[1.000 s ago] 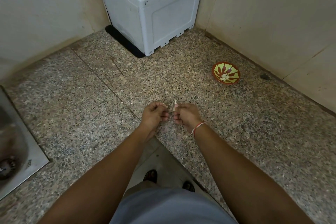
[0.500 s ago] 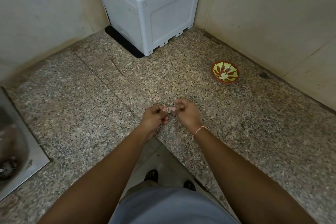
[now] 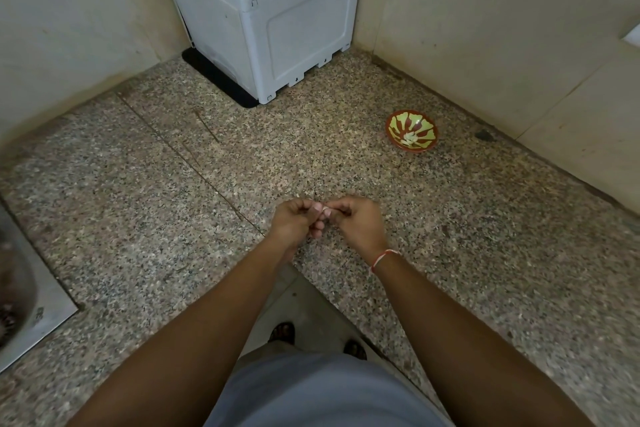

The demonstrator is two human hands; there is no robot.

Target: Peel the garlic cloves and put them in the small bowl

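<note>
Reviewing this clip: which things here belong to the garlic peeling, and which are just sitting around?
Job:
garlic clove, pinched between left hand and right hand
small bowl, on the counter to the right

Lying about:
white box in the corner
steel sink at the left edge

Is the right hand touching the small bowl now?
Apart. The head view shows the right hand pinching the garlic clove together with the left hand; bare counter lies between it and the small bowl.

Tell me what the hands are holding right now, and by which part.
A garlic clove, pinched between the fingertips of the left hand and the right hand, one at each side. Which end each holds is too small to tell.
</note>
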